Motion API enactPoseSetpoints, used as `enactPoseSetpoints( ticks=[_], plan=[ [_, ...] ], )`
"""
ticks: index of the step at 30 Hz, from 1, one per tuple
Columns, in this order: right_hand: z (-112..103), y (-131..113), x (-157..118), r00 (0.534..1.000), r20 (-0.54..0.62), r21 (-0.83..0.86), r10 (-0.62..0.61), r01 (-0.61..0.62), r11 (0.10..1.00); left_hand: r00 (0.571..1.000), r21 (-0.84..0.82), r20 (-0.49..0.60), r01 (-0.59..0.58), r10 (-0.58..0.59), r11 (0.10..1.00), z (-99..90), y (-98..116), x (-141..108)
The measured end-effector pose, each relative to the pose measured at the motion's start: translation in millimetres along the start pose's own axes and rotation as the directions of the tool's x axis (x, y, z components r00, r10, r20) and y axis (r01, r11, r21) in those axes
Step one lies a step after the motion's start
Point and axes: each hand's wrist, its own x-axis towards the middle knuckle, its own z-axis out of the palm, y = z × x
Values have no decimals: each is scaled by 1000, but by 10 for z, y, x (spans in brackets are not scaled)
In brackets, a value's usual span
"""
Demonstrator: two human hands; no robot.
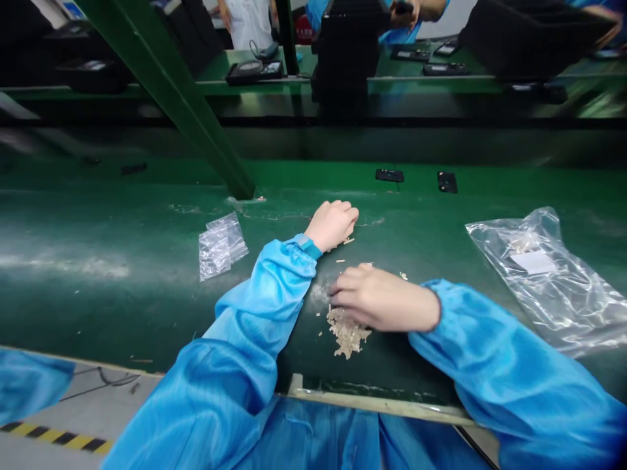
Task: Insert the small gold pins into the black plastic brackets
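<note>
My left hand point(333, 225) rests on the green table with its fingers curled in. A few small pale strips point(348, 241) lie at its edge, and whatever it may hold is hidden under the fingers. Closer to me, my right hand point(385, 297) bends over a heap of small beige pieces point(349, 336). Its fingers are drawn together and slightly blurred, so anything between the fingertips cannot be made out. Loose bits of the same beige kind are scattered between the two hands.
Small clear plastic bags point(221, 245) lie to the left. A large clear bag point(548, 274) with beige pieces and a white label is at right. Two black parts point(389, 175) lie farther back. A green post point(196, 117) slants upward. Other people work behind black bins point(347, 46).
</note>
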Motion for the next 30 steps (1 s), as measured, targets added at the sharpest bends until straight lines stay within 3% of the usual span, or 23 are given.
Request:
enactPoseSetpoints(
  ticks=[3, 7, 13, 18, 25, 30],
  plan=[
    [275, -246, 40, 985, -40, -31, -170, 168, 985, 998, -40, -55, 6, -8, 999, 4, -17, 7],
    [504, -275, -89, 978, -96, -64, -185, 179, 982, 995, -92, -99, 3, -12, 996, -22, -24, 7],
    [492, -232, -310, 969, -220, -83, -113, 97, 992, 989, -155, -139, 33, -55, 987, -48, -51, 23],
    [625, -382, -251, 942, -201, -93, -270, 256, 962, 989, -175, -141, 23, -48, 984, -43, -63, 35],
    [540, -251, -265, 937, -309, -106, -163, 136, 985, 983, -220, -170, 29, -67, 975, -80, -44, 44],
    [566, -321, -101, 964, -227, -111, -136, 114, 987, 979, -253, -190, 17, -67, 967, -74, -41, 58]
  ],
)
